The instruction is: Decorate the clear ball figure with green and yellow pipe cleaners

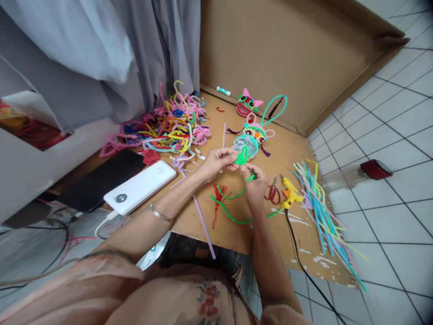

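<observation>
Between both hands is a small flat loop of green pipe cleaner [241, 156]. My left hand [220, 161] pinches its left side between thumb and fingers. My right hand [256, 179] grips its lower right edge, with green strand wrapped at the fingers. Long green tails hang below the right hand and cross the table. Just beyond the hands lies a pipe-cleaner animal figure [256, 133] with a light blue round mouth, pink ears and purple tassels. A red tassel [220, 193] lies below the hands. Red-handled scissors [272, 193] rest right of my right hand.
A yellow hot glue gun [290, 192] with a black cord and a bundle of pipe cleaners [320, 212] lie at right. At left are a colourful pipe-cleaner pile [179, 122], a white power bank [140, 187] and a black slab [101, 180]. A second figure [246, 104] and a glue stick [223, 91] sit behind.
</observation>
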The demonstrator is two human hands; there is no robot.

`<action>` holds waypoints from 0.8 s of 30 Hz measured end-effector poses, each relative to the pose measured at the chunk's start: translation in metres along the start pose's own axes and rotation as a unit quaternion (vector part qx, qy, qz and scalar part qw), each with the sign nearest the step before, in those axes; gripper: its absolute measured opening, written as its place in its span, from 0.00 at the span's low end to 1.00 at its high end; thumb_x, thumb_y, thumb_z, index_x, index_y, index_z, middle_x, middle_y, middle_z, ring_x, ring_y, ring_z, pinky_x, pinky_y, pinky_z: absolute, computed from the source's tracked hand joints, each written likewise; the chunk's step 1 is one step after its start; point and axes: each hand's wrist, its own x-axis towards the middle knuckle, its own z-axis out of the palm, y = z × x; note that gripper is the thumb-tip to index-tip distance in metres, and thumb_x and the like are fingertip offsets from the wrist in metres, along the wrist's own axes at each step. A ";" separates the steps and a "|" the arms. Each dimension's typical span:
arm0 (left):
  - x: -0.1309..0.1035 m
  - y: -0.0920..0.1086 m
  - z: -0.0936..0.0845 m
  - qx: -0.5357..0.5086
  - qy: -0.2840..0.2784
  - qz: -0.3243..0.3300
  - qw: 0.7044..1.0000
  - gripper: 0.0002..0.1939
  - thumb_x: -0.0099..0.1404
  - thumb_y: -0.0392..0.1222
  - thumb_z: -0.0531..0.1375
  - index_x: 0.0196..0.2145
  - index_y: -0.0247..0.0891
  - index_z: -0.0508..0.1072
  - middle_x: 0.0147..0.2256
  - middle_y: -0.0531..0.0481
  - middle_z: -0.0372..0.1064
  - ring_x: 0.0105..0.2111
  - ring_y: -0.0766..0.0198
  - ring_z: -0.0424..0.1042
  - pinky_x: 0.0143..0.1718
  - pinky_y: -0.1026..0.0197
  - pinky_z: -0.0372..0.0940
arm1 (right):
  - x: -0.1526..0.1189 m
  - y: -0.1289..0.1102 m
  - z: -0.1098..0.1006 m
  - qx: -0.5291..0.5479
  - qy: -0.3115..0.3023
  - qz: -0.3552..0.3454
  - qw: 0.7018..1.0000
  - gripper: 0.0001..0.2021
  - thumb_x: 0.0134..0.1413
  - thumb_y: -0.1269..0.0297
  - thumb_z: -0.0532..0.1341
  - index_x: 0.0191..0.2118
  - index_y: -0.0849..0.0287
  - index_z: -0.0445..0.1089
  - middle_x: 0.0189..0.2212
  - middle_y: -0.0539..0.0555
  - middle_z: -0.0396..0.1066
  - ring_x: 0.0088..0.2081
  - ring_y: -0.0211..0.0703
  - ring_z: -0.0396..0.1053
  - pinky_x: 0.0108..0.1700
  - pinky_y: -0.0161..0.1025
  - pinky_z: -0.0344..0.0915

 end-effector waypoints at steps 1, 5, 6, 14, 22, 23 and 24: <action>0.000 0.000 -0.001 -0.002 -0.004 -0.003 1.000 0.26 0.42 0.54 0.74 0.32 0.32 0.73 0.24 0.52 0.73 0.23 0.70 0.71 0.27 0.68 0.65 | 0.000 0.000 0.000 -0.001 0.001 0.000 1.000 0.10 0.49 0.57 0.63 0.31 0.60 0.74 0.25 0.51 0.74 0.27 0.37 0.67 0.32 0.36 0.65; 0.001 0.001 -0.002 0.007 -0.012 -0.015 1.000 0.26 0.42 0.54 0.74 0.30 0.32 0.73 0.22 0.52 0.72 0.21 0.71 0.69 0.24 0.69 0.64 | 0.000 -0.001 0.000 -0.004 -0.006 -0.004 1.000 0.10 0.48 0.57 0.63 0.31 0.60 0.75 0.25 0.51 0.75 0.28 0.38 0.68 0.33 0.36 0.65; 0.001 0.001 -0.003 0.010 -0.012 -0.016 1.000 0.26 0.42 0.54 0.74 0.30 0.32 0.73 0.21 0.52 0.72 0.21 0.71 0.69 0.24 0.69 0.64 | -0.001 -0.001 0.000 -0.005 -0.008 -0.006 1.000 0.10 0.49 0.57 0.63 0.31 0.60 0.75 0.25 0.50 0.75 0.28 0.38 0.68 0.33 0.36 0.65; 0.000 0.000 -0.001 0.019 -0.021 -0.019 0.999 0.24 0.44 0.53 0.73 0.29 0.32 0.72 0.22 0.51 0.72 0.22 0.70 0.70 0.24 0.69 0.64 | -0.002 -0.003 0.000 -0.028 0.002 -0.003 1.000 0.10 0.47 0.57 0.63 0.26 0.60 0.73 0.19 0.47 0.68 0.22 0.34 0.61 0.27 0.34 0.59; -0.001 -0.004 0.000 0.015 -0.038 -0.040 0.998 0.24 0.48 0.48 0.72 0.38 0.31 0.73 0.24 0.52 0.73 0.23 0.70 0.72 0.27 0.67 0.67 | -0.002 -0.004 0.000 -0.046 0.016 -0.006 0.999 0.11 0.46 0.57 0.61 0.24 0.59 0.71 0.17 0.46 0.66 0.21 0.34 0.59 0.25 0.34 0.57; -0.001 -0.005 0.000 0.017 -0.044 -0.041 0.998 0.25 0.47 0.49 0.72 0.38 0.31 0.73 0.24 0.52 0.73 0.23 0.70 0.72 0.27 0.67 0.67 | -0.003 -0.004 0.000 -0.044 0.016 -0.006 0.999 0.11 0.46 0.57 0.62 0.24 0.59 0.71 0.17 0.46 0.66 0.21 0.34 0.59 0.25 0.34 0.57; -0.001 -0.005 0.001 0.020 -0.048 -0.041 0.998 0.26 0.46 0.49 0.73 0.38 0.31 0.73 0.24 0.51 0.74 0.24 0.70 0.72 0.27 0.68 0.66 | -0.003 -0.004 -0.001 -0.042 0.015 -0.007 0.999 0.10 0.45 0.57 0.62 0.23 0.59 0.71 0.17 0.47 0.67 0.21 0.34 0.59 0.26 0.34 0.57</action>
